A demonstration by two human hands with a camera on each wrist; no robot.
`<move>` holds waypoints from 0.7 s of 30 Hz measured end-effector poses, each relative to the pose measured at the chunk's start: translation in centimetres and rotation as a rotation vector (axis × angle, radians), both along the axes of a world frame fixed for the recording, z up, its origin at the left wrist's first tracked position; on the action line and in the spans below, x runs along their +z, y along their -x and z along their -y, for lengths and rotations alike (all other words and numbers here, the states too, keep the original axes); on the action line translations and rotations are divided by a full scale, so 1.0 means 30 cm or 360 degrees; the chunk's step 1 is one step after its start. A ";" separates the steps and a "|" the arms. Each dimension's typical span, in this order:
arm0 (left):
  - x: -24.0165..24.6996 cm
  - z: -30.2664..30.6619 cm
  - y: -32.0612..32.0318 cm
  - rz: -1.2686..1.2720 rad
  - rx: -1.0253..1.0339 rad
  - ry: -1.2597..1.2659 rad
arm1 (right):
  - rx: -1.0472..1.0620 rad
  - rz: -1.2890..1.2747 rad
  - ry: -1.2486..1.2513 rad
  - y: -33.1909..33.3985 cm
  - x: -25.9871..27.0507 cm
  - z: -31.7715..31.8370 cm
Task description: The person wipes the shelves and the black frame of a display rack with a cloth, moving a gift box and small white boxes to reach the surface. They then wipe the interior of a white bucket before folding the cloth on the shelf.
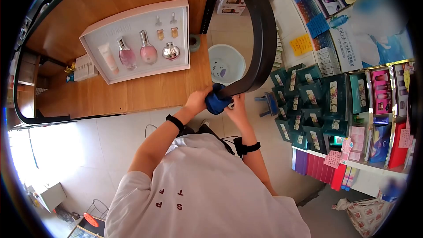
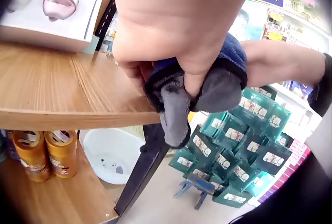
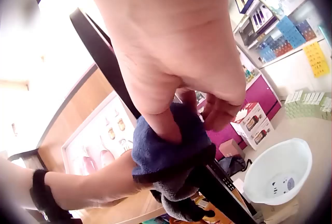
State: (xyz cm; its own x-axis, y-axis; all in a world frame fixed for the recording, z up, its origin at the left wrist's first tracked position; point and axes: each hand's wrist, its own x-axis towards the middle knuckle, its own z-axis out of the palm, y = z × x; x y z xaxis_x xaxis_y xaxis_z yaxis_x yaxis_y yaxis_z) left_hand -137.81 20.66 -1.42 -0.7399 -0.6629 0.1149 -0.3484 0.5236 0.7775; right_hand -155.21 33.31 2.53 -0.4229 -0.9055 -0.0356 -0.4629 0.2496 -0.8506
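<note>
A dark blue cloth [image 1: 216,102] with a grey underside [image 2: 176,112] is bunched around the black metal frame bar [image 1: 260,31] at the shelf's front corner. My left hand [image 1: 197,100] grips it from the shelf side, its thumb pressed into the folds. On the other side of the bar, my right hand [image 1: 238,112] pinches the same cloth. In the right wrist view the right thumb [image 3: 162,126] lies over the blue face, and the other fingers curl behind. The folds hide part of the bar.
On the wooden shelf [image 1: 154,92] lies an open gift box [image 1: 132,68] of pink bottles. A white basin [image 1: 227,61] stands on the floor beyond. To the right are stacked green boxes [image 1: 313,114] and a small blue stool [image 1: 267,104]. Orange jars [image 2: 61,154] sit on a lower shelf.
</note>
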 end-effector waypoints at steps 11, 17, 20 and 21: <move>0.505 0.015 0.009 -0.0618 -0.0081 -0.0193 | 0.0234 -0.0090 0.0481 -0.002 0.556 -0.015; 0.779 -0.026 0.065 -0.1150 0.0015 -0.0257 | 0.0081 0.0121 0.0721 -0.004 0.752 0.028; 0.900 -0.034 0.078 -0.1151 0.0131 -0.0390 | -0.0216 0.0109 0.0766 -0.029 0.861 0.102; 0.931 -0.029 0.084 -0.1158 0.0130 -0.0386 | -0.0213 0.0104 0.0770 -0.030 0.916 0.125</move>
